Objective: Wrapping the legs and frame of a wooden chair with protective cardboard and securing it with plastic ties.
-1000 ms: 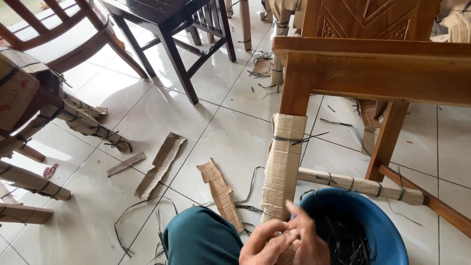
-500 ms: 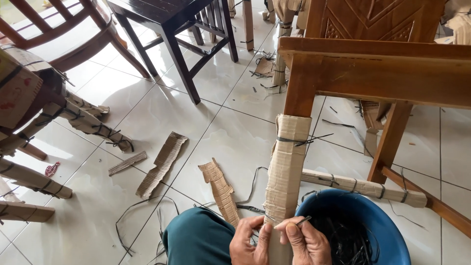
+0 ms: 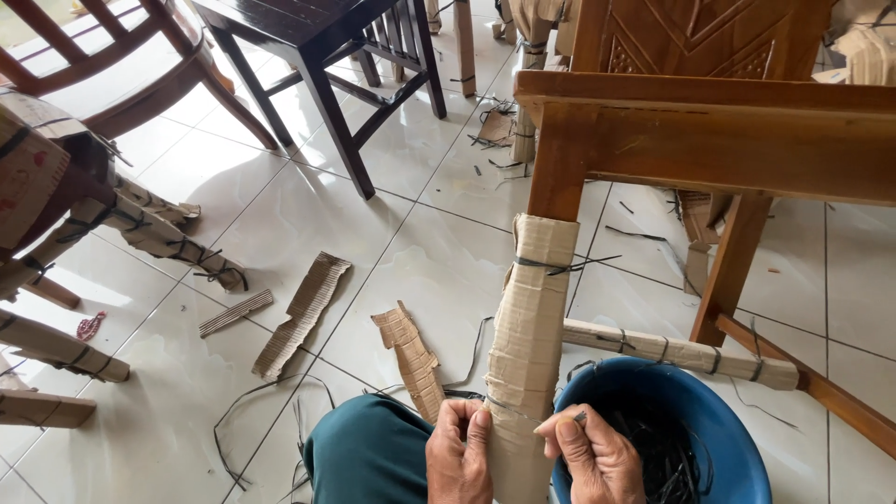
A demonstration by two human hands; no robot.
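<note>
A brown corrugated cardboard wrap (image 3: 527, 345) sheathes the front leg of a reddish-brown wooden chair (image 3: 709, 140), which stands on the glossy white tiled floor (image 3: 411, 243) just ahead of the person. A thin black strap (image 3: 551, 267) cinches the wrap near its top; a second strand crosses it lower down, level with the hands. The left hand (image 3: 459, 457) presses against the wrap's left side, fingers curled close around the cardboard. The right hand (image 3: 597, 455) sits at the wrap's right side, thumb and forefinger pinched shut on the end of a thin black strand (image 3: 579, 417). Just behind the right hand, touching the leg's base, sits a round blue plastic basin (image 3: 737, 439) filled with loose black strapping. A cardboard-wrapped stretcher (image 3: 681, 355), tied at intervals, runs rightward from the leg. The person's teal-trousered knee (image 3: 369, 453) lies at the lower edge. Torn cardboard strips (image 3: 308, 313) and strap offcuts litter the tiles to the left, beside other wrapped chair legs (image 3: 159, 229) and a dark wooden chair (image 3: 317, 47) farther back.
</note>
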